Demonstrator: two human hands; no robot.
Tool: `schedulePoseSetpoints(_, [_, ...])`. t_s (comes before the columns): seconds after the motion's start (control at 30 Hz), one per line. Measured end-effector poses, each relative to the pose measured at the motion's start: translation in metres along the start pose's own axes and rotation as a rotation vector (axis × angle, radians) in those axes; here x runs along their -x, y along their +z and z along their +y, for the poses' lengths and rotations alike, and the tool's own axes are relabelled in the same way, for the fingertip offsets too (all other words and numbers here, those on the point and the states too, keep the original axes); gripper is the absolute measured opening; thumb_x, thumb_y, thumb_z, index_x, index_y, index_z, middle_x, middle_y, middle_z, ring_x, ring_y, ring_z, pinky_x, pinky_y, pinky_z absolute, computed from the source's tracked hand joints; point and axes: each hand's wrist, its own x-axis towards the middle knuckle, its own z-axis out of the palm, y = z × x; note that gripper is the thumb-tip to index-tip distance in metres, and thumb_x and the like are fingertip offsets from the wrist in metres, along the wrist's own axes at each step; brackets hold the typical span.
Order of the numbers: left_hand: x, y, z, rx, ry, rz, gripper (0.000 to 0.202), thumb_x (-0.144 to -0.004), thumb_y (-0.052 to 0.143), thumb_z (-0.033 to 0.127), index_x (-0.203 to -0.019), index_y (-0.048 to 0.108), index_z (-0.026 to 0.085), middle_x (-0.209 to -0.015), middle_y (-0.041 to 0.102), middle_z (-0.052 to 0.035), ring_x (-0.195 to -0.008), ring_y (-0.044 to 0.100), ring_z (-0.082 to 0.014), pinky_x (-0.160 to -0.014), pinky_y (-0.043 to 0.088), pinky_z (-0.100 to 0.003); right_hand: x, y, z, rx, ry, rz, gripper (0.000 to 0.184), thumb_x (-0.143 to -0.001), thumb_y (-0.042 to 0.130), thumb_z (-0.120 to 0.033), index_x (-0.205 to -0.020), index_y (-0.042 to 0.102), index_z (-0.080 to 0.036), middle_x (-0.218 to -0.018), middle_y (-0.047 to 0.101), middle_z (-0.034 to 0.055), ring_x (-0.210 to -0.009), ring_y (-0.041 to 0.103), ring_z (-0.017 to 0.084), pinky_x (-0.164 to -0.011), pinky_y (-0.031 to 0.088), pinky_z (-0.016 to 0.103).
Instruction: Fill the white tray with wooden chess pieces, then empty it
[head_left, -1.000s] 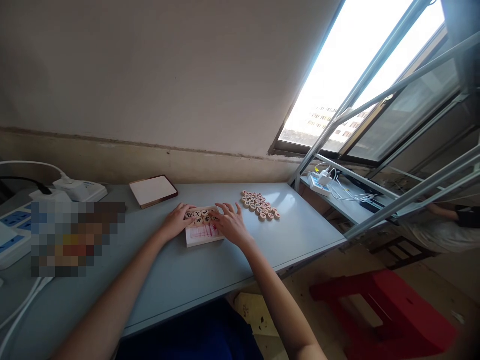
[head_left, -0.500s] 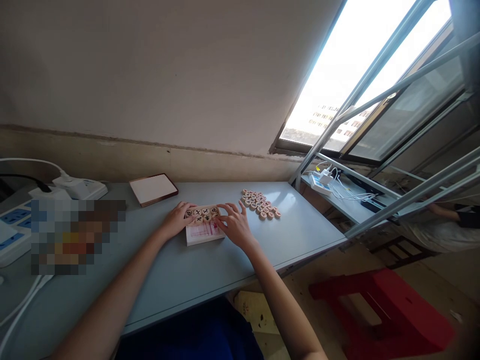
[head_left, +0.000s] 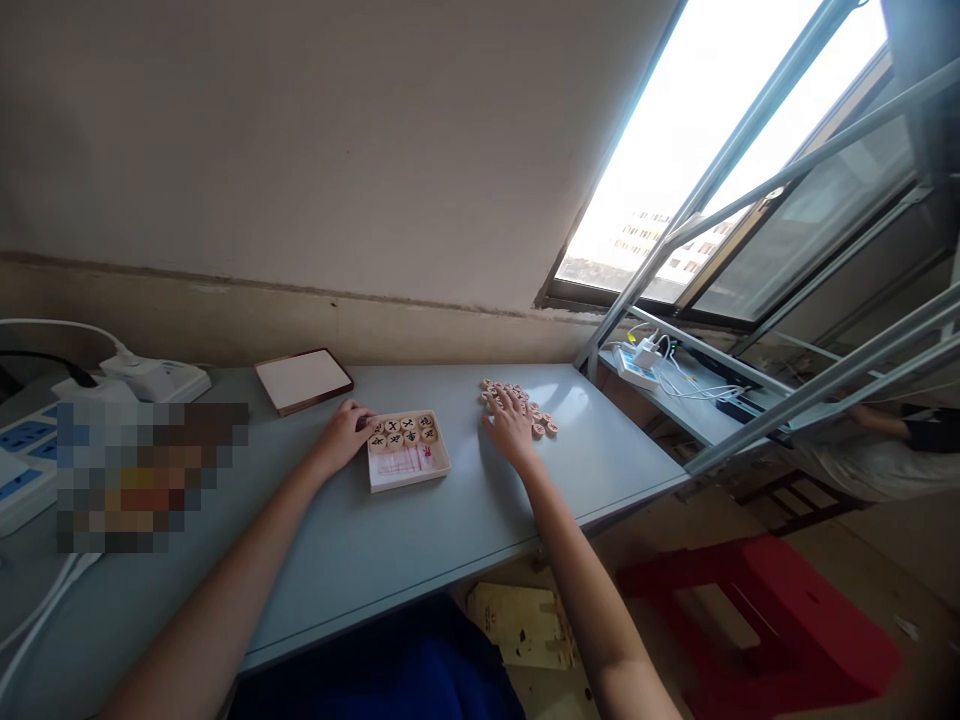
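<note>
A small shallow box (head_left: 407, 463) lies on the grey table (head_left: 390, 540), with several round wooden game pieces (head_left: 401, 431) lined up in its far half. My left hand (head_left: 341, 437) rests against the box's left edge, fingers curled at its far corner. My right hand (head_left: 511, 428) lies with fingers spread over a loose cluster of the same wooden pieces (head_left: 534, 415) to the right of the box; I cannot make out a piece held in it.
A box lid (head_left: 304, 380) lies white side up at the back of the table. Power strips (head_left: 154, 378) and cables sit at the left. A shelf with a charger (head_left: 637, 365), a window frame and a red stool (head_left: 757, 620) are to the right.
My right hand has left the box and moved right onto the loose cluster of pieces. My left hand stays at the box's left edge.
</note>
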Motion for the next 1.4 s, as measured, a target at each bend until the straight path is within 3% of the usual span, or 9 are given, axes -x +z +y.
schedulePoseSetpoints(0.17, [-0.001,-0.008,-0.001,-0.076,-0.03,0.06,0.031,-0.076,0.047,0.041,-0.079,0.065,0.017,-0.086,0.055,-0.0062,-0.08,0.057,-0.0201,-0.079,0.044,-0.033,0.005,0.007,0.009,0.034,-0.037,0.02,0.034,-0.087,0.043,-0.015,-0.115,0.059,-0.026,-0.128,0.053,0.0053,-0.122,0.038,0.025,-0.105,0.012,0.05])
schedulePoseSetpoints(0.3, [0.001,-0.013,0.003,-0.09,-0.063,0.01,0.03,-0.078,0.044,0.039,-0.082,0.065,0.017,-0.072,0.063,-0.0047,-0.07,0.057,-0.0196,-0.07,0.043,-0.031,0.018,-0.005,0.002,0.002,-0.028,-0.005,0.028,-0.087,0.043,-0.014,-0.102,0.065,-0.023,-0.106,0.064,0.0062,-0.103,0.051,0.022,-0.1,0.021,0.043])
schedulePoseSetpoints(0.47, [0.001,-0.014,0.007,-0.091,-0.074,0.012,0.031,-0.078,0.043,0.04,-0.082,0.064,0.017,-0.071,0.066,-0.0053,-0.068,0.058,-0.0192,-0.066,0.041,-0.029,0.034,-0.028,-0.013,-0.184,-0.031,-0.07,0.018,-0.086,0.053,-0.024,-0.097,0.067,-0.024,-0.098,0.066,0.0051,-0.096,0.055,0.021,-0.091,0.03,0.037])
schedulePoseSetpoints(0.63, [0.0,-0.012,0.003,-0.073,-0.053,0.012,0.029,-0.078,0.043,0.039,-0.082,0.063,0.017,-0.072,0.066,-0.0052,-0.069,0.058,-0.019,-0.067,0.04,-0.029,0.037,-0.047,-0.061,-0.59,-0.361,-0.211,0.025,-0.086,0.054,-0.027,-0.111,0.059,-0.027,-0.106,0.063,0.0017,-0.086,0.058,0.013,-0.08,0.041,0.026])
schedulePoseSetpoints(0.73, [0.0,-0.011,0.001,-0.067,-0.038,0.011,0.03,-0.078,0.042,0.04,-0.082,0.062,0.018,-0.073,0.066,-0.0052,-0.07,0.059,-0.0191,-0.068,0.041,-0.029,0.029,-0.045,-0.097,-0.675,-0.555,-0.264,0.025,-0.087,0.053,-0.023,-0.111,0.059,-0.026,-0.109,0.061,0.0019,-0.09,0.058,0.013,-0.076,0.042,0.023])
schedulePoseSetpoints(0.83, [0.0,-0.011,0.001,-0.06,-0.038,0.012,0.029,-0.078,0.043,0.039,-0.081,0.062,0.017,-0.074,0.067,-0.0051,-0.071,0.059,-0.0189,-0.069,0.042,-0.028,0.021,-0.036,-0.124,-0.616,-0.672,-0.25,0.023,-0.086,0.054,-0.019,-0.108,0.059,-0.022,-0.107,0.061,0.0036,-0.095,0.058,0.015,-0.078,0.043,0.024])
schedulePoseSetpoints(0.97, [0.0,-0.01,0.001,-0.042,-0.038,0.008,0.03,-0.079,0.042,0.039,-0.082,0.062,0.017,-0.073,0.066,-0.0058,-0.069,0.059,-0.019,-0.067,0.042,-0.029,0.017,-0.026,-0.138,-0.554,-0.766,-0.226,0.024,-0.085,0.055,-0.015,-0.108,0.056,-0.019,-0.108,0.058,0.0055,-0.097,0.056,0.016,-0.079,0.043,0.024])
schedulePoseSetpoints(1.2, [-0.001,-0.008,-0.001,-0.077,-0.027,0.007,0.03,-0.08,0.041,0.038,-0.083,0.062,0.017,-0.075,0.067,-0.0059,-0.072,0.06,-0.0201,-0.068,0.042,-0.029,0.017,-0.023,-0.138,-0.415,-0.755,-0.148,0.008,-0.087,0.054,-0.02,-0.089,0.061,-0.016,-0.097,0.059,0.0056,-0.089,0.054,0.016,-0.079,0.038,0.026])
schedulePoseSetpoints(1.4, [-0.001,-0.008,-0.002,-0.084,-0.016,0.001,0.031,-0.081,0.039,0.04,-0.083,0.061,0.018,-0.081,0.068,-0.0062,-0.076,0.061,-0.0204,-0.07,0.041,-0.029,0.013,-0.027,-0.125,-0.249,-0.695,-0.094,0.022,-0.093,0.044,-0.028,-0.093,0.065,-0.021,-0.096,0.063,0.0046,-0.09,0.054,0.016,-0.083,0.032,0.031])
